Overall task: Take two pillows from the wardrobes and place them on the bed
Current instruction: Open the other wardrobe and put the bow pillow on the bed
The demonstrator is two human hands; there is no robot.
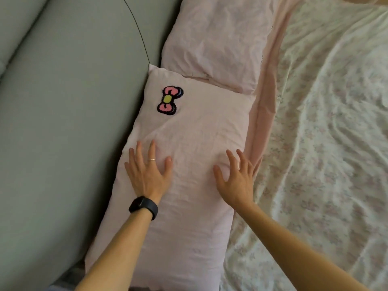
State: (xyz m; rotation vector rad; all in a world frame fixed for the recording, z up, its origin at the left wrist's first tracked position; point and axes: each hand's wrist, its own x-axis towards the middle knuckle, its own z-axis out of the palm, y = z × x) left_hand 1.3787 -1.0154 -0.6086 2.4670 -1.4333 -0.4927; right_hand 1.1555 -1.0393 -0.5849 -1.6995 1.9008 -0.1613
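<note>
A pale pink pillow [189,131] with a pink bow patch [169,100] lies flat on the bed against the headboard. A second plain pink pillow [218,40] lies just beyond it, their short ends overlapping. My left hand [147,171] rests flat on the near pillow with fingers spread; a black watch is on that wrist. My right hand [237,177] lies flat near the same pillow's right edge, fingers apart. Neither hand grips anything.
A grey padded headboard [69,122] runs along the left. A floral white bedspread [327,143] covers the bed to the right, with a pink sheet strip [264,97] beside the pillows. A thin dark cable [138,30] hangs over the headboard.
</note>
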